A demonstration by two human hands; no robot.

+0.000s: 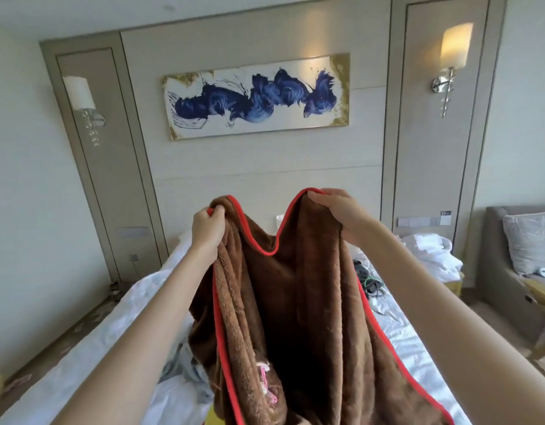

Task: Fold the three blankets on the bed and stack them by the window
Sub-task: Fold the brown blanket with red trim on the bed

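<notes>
One brown blanket above one bed, its edge in the grip of two hands: left hand, right hand.

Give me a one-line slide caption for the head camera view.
The left hand and right hand grip a red-trimmed brown blanket by its top edge above the white bed.

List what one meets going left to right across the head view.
Unlit wall lamp → left hand → right hand, both holding the brown blanket by its top edge → lit wall lamp → grey pillow.
</notes>
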